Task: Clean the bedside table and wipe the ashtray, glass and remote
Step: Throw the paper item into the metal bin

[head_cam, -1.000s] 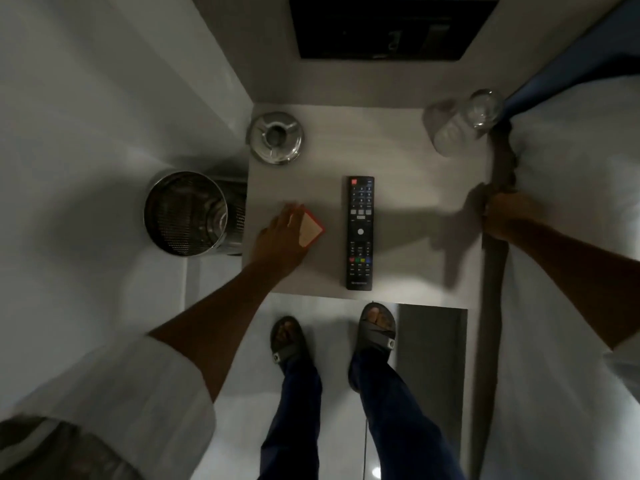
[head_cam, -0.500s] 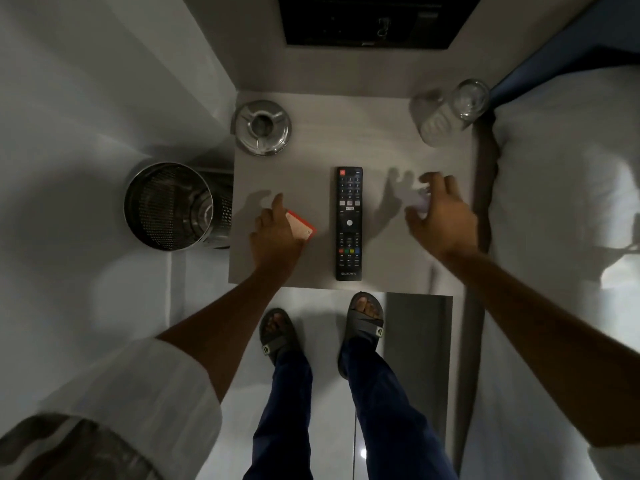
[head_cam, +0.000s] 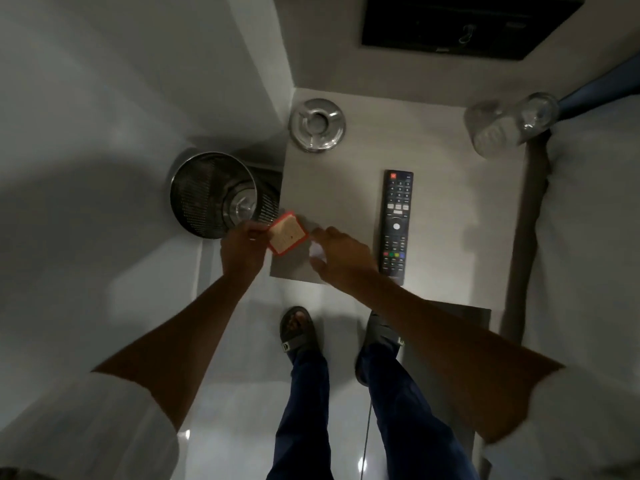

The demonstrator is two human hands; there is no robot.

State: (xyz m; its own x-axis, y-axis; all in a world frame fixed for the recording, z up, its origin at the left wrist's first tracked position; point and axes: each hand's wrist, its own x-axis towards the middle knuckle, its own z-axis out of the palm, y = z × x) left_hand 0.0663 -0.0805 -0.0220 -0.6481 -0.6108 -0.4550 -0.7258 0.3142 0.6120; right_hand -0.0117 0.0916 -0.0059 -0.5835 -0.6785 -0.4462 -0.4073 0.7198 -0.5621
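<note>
Bedside table [head_cam: 346, 168]: ashtray [head_cam: 317, 125] at 11 o'clock; remote [head_cam: 396, 225] centre; left hand [head_cam: 242, 245] pinching red-edged card [head_cam: 287, 237] at 7 o'clock; right hand [head_cam: 341, 254] curled around white scrap [head_cam: 317, 251].

bin [head_cam: 221, 194]: round perforated metal, on the floor just left of the table, open top facing up
card [head_cam: 287, 233]: small, tan with a red border, over the table's near left corner
bed [head_cam: 588, 237]: white sheet along the right side
screen [head_cam: 467, 24]: dark panel at the top
floor [head_cam: 242, 375]: pale, glossy
sandals [head_cam: 298, 329]: dark, on the floor below the table
trousers [head_cam: 304, 410]: dark blue
</note>
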